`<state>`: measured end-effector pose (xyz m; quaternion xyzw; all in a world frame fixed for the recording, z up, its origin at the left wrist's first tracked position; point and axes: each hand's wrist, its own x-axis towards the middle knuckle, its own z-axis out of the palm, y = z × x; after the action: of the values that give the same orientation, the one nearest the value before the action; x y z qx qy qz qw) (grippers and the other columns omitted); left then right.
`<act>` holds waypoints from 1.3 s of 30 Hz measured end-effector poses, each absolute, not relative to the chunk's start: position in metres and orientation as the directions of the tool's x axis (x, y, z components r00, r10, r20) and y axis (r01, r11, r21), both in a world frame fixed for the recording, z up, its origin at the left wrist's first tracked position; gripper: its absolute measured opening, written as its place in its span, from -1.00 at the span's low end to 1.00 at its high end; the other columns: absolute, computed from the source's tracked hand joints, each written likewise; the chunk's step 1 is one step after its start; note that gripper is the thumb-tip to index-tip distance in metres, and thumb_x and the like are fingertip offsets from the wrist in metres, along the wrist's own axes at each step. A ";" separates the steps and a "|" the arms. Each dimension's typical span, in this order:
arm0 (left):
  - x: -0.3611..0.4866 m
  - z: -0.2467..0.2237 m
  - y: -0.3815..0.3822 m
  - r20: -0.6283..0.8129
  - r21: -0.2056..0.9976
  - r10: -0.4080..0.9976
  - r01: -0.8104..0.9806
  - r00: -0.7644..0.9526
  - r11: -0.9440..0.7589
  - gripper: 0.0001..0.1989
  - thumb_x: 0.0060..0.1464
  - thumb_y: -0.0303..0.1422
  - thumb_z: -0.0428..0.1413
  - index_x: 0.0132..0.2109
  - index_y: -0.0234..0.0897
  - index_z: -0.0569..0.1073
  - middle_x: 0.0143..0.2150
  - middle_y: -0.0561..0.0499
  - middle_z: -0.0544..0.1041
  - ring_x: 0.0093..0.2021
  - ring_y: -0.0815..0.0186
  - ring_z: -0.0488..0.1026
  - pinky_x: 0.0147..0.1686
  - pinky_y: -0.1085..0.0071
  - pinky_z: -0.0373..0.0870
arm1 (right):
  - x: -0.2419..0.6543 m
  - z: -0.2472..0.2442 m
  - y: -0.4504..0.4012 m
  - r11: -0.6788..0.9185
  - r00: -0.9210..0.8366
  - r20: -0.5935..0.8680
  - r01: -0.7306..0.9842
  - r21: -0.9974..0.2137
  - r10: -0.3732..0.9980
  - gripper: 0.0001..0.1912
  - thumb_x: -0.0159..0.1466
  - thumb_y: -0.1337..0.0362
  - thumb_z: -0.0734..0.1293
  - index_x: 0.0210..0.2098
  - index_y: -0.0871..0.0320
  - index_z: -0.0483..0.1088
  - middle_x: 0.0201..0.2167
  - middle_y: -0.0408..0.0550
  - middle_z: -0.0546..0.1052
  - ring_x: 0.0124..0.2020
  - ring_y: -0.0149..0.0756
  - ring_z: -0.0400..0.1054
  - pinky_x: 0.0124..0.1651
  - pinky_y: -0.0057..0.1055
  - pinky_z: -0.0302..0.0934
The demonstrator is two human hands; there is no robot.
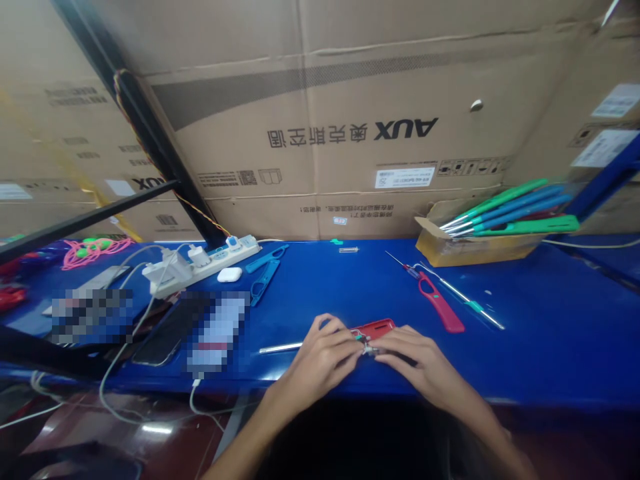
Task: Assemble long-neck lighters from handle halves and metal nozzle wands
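The grip was a two-handed pinch: I had left hand [325, 353] and right hand [425, 357] closed on a small pale part [369, 349] with thin wires [357, 332]. Light, level pressure seemed best (those wires looked easy to strain). Just beyond, a glossy red plastic shell [379, 328] lay partly hidden on the blue tabletop [325, 280]; a slim silvery tube [281, 347] jutted out beside my left hand.
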<state>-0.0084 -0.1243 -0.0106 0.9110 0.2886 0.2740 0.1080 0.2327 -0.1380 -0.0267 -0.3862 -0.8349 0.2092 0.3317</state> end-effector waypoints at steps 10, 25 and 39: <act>-0.004 -0.013 -0.128 0.496 0.227 0.559 0.522 0.665 -0.822 -0.81 0.40 -0.45 0.00 -0.07 -0.24 0.52 -0.20 0.01 0.59 -0.15 0.28 0.42 0.07 0.19 0.27 | 0.233 -0.025 -0.139 0.611 -0.487 0.381 0.518 -0.599 0.786 -0.80 0.45 0.17 0.29 -0.04 -0.02 0.53 -0.12 -0.13 0.65 -0.07 -0.24 0.51 0.17 -0.21 0.25; -0.054 -0.015 -0.127 0.409 0.390 0.768 0.666 0.493 -0.636 -0.82 0.37 -0.27 0.10 0.00 -0.21 0.52 -0.06 0.00 0.59 -0.03 0.25 0.46 0.05 0.21 0.30 | 0.229 -0.022 -0.127 0.606 -0.415 0.448 0.628 -0.489 0.792 -0.78 0.45 0.17 0.26 -0.06 0.02 0.54 -0.04 0.01 0.60 0.01 -0.12 0.46 0.08 -0.12 0.33; -0.048 -0.028 -0.121 0.368 0.467 0.842 0.704 0.395 -0.535 -0.75 0.38 -0.21 0.06 -0.07 -0.09 0.64 -0.16 0.00 0.55 -0.17 0.25 0.43 -0.10 0.22 0.32 | 0.232 -0.027 -0.126 0.597 -0.466 0.377 0.578 -0.556 0.801 -0.77 0.46 0.18 0.24 0.00 0.04 0.49 -0.03 0.00 0.59 -0.01 -0.19 0.46 0.09 -0.19 0.36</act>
<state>-0.0481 -0.1214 -0.0281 0.8268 0.4675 0.2895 0.1185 0.2322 -0.1255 -0.0272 -0.4116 -0.8372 0.1786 0.3127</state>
